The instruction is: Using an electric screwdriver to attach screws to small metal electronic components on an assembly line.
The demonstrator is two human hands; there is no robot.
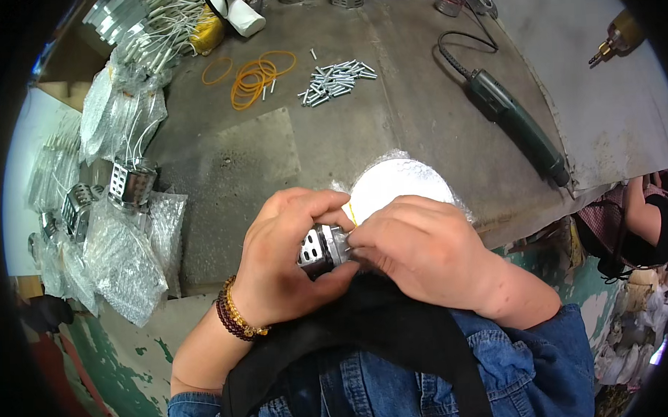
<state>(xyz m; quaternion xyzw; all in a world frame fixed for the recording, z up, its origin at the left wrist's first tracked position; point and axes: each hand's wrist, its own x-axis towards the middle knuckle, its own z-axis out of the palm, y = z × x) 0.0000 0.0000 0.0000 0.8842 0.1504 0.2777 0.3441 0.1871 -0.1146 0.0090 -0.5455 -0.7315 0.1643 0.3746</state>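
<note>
My left hand (280, 254) is wrapped around a shiny metal housing (315, 247) with slotted holes, close to the table's near edge. At the housing's right end, the fingers of my right hand (424, 253) are pinched together; what they grip is hidden. Just behind both hands lies a round, silvery-white disc (403, 182) with clear plastic wrap around its rim. A thin yellow band (352, 214) shows between the disc and my fingers.
Screws (335, 82) lie in a pile beside orange rubber bands (252, 83). A dark electric screwdriver (519, 125) rests at right. Bubble-wrapped parts (122, 253) and perforated housings (132, 180) crowd the left edge. Another person's arm (638, 216) shows at far right.
</note>
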